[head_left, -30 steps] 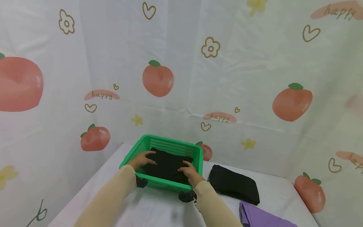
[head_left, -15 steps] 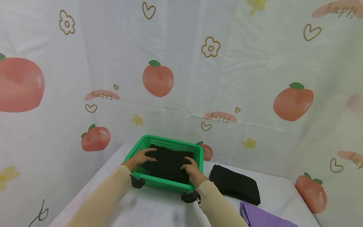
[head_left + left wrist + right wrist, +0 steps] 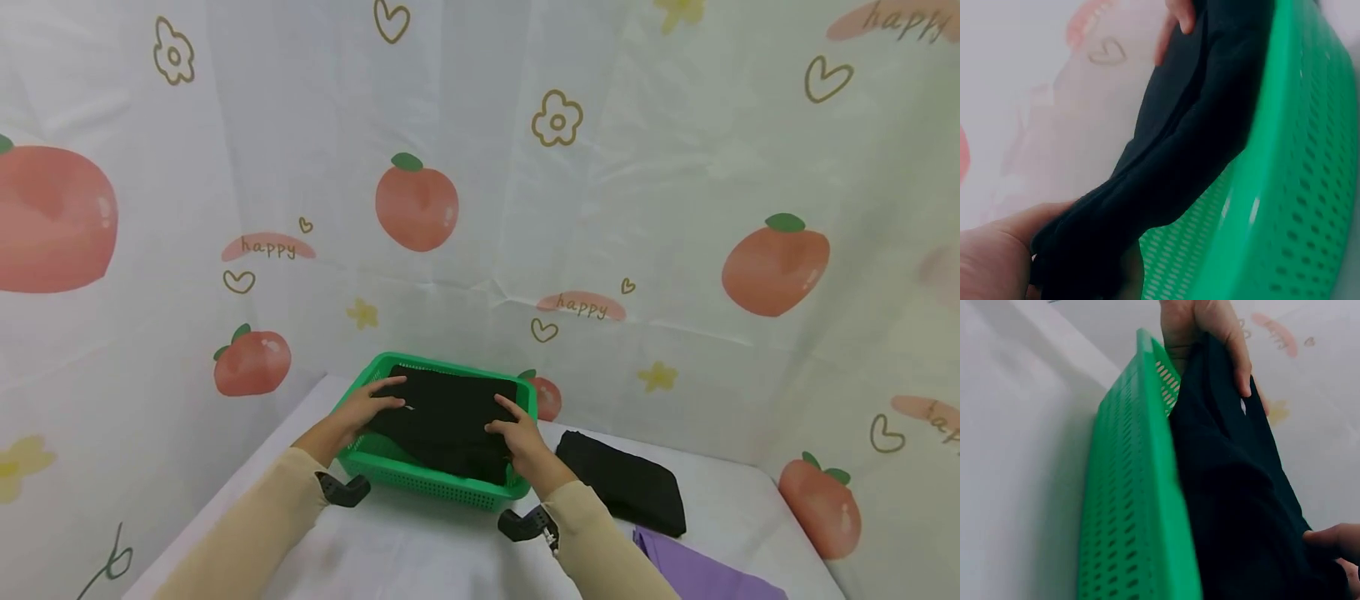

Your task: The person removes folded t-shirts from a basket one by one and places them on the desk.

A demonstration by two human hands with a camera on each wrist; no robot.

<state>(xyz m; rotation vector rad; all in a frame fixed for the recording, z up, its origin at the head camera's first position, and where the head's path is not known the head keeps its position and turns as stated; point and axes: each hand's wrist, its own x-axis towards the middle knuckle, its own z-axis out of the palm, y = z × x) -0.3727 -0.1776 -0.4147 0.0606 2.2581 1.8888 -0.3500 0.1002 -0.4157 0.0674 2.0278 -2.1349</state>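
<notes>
A folded black garment (image 3: 450, 408) with a small white mark near its left end is held between both hands at the mouth of a green perforated basket (image 3: 427, 485). My left hand (image 3: 356, 412) grips its left end, thumb on top and fingers under the cloth in the left wrist view. At the other end, my right hand (image 3: 525, 437) holds the right side, with its thumb on the upper face. The right wrist view shows the cloth (image 3: 1235, 481) along the basket's rim, raised above the basket floor on the left. The fingers beneath the cloth are mostly hidden.
A second folded black cloth (image 3: 621, 482) lies on the white table right of the basket. Nearer the front right is a folded purple cloth (image 3: 705, 571). A white backdrop printed with fruit (image 3: 417, 208) stands behind the table.
The black garment has risen inside the basket toward its rim, with both hands holding its ends. The hands and forearms have moved slightly apart and up.
</notes>
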